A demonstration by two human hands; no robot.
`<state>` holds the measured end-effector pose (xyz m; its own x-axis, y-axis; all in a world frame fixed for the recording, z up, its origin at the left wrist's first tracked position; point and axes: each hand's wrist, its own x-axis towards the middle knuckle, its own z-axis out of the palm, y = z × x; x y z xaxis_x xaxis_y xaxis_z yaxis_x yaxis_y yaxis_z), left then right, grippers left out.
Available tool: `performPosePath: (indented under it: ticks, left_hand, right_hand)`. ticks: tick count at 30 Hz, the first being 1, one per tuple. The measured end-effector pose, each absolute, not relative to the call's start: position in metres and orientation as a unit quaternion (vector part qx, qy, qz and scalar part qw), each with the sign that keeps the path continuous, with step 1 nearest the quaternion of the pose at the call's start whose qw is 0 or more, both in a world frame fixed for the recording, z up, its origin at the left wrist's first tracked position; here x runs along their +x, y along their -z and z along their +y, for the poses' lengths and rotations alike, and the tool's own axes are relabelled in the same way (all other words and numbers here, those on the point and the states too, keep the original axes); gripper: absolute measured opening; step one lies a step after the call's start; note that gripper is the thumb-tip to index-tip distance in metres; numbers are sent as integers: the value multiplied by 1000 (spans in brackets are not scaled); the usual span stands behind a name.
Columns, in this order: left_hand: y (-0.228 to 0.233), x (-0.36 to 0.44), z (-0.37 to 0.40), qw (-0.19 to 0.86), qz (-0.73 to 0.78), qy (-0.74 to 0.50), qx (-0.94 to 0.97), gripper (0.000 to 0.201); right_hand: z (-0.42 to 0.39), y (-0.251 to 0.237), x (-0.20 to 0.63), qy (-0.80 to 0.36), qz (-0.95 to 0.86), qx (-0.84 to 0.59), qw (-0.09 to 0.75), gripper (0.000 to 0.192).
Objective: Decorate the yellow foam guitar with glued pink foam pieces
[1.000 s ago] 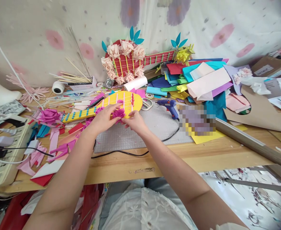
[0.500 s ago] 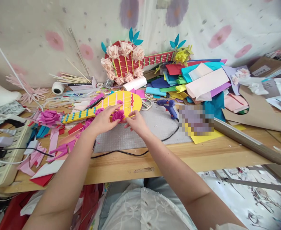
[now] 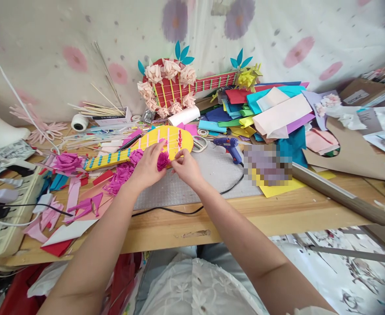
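Observation:
A yellow paper guitar (image 3: 171, 134) with pink strips and a blue-striped neck lies on the grey cutting mat (image 3: 208, 175). Magenta paper flowers (image 3: 122, 175) line its near side. My left hand (image 3: 149, 168) curves round one magenta paper flower (image 3: 162, 161) at the guitar's lower edge, thumb and fingers on either side of it. Just right of that flower, my right hand (image 3: 187, 167) has its fingertips pinched together by the guitar's rim; what they hold, if anything, is too small to make out.
A blue glue gun (image 3: 229, 148) stands right of the guitar, its black cord running across the mat. Scissors (image 3: 199, 144) lie behind. Folded coloured paper (image 3: 280, 109) is heaped at back right, beside a red paper guitar (image 3: 172, 94). At left sits a power strip (image 3: 15, 214).
My left hand has shifted slightly right over the flower, uncovering more magenta flowers by the neck. My right hand stays near the rim, its fingers drawn closer together.

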<state>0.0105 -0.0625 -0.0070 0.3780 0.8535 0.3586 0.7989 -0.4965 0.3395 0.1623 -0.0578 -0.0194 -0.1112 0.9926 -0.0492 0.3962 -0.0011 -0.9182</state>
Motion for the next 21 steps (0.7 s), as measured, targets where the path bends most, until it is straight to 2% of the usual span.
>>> performPosePath:
  ticks: [5,13,21]
  left_hand:
    - [9,12,-63,27,487,-233,841,77]
    - [17,14,-63,-1,470,-224,854,83]
    - [14,12,-65,20,469,-216,856,82]
  right_hand:
    - [-62,19,166,-328,-693,-546,338,11]
    - [-67,25,166,-319,-700,-539,343,21]
    - [-66,27,164,-348,-703,-522,334,24]
